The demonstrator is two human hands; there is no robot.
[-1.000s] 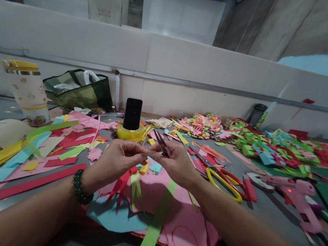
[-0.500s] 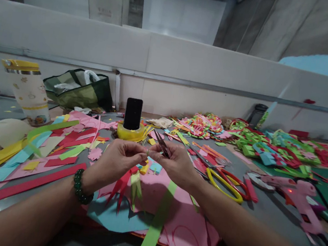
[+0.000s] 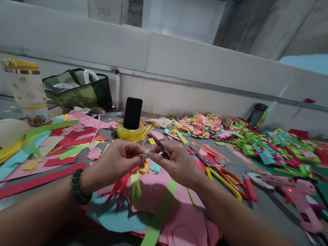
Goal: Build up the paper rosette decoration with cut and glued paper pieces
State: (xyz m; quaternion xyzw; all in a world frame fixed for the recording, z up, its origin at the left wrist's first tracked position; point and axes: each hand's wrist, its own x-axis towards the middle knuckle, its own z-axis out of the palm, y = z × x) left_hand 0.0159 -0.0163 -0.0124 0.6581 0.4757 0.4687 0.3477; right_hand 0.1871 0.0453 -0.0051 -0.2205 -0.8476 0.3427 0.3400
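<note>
My left hand (image 3: 117, 163), with a green bead bracelet (image 3: 78, 187) on the wrist, is closed in a pinch. Whatever is between its fingertips is too small to make out. Opposite it, my right hand (image 3: 178, 164) is closed round a pair of dark pointed scissors (image 3: 160, 145); the blades point up and left, and the handles are hidden in the palm. The thumb of my right hand meets the left fingertips. Below both hands lie a pink sheet with drawn circles (image 3: 185, 241), a blue sheet (image 3: 119, 219), a green strip (image 3: 156, 224) and red pointed cut pieces (image 3: 119, 188).
Red- and yellow-handled scissors (image 3: 229, 180) and a pink glue gun (image 3: 297, 196) lie right. A phone (image 3: 132, 114) stands in a yellow tape roll (image 3: 130, 133). Coloured strips (image 3: 19, 159) and a tumbler (image 3: 26, 92) are left; a pile of cut flowers (image 3: 203, 125) sits at the back.
The scissor blades in my right hand, spread apart before, now look closer together and lower. Both hands stay nearly in place, fingertips still meeting.
</note>
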